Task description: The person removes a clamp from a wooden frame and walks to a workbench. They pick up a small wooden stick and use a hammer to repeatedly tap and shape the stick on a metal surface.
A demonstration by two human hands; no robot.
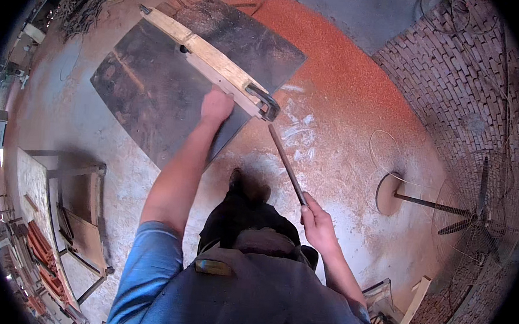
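Note:
A long pale wooden beam lies slantwise ahead of me, with a dark metal bracket-like piece at its near right end. Along its lower side runs a narrower light board. My left hand is closed at the lower edge of this board; its fingertips are partly hidden. My right hand is wrapped round the lower end of a slim dark metal rod. The rod points up and to the left, its far tip close to the bracket end. Whether they touch I cannot tell.
A dark flat sheet lies beneath the beam. Reddish sawdust-like grains cover the floor beyond. On the right stand a large fan and stacked bricks. A frame stand is at the left.

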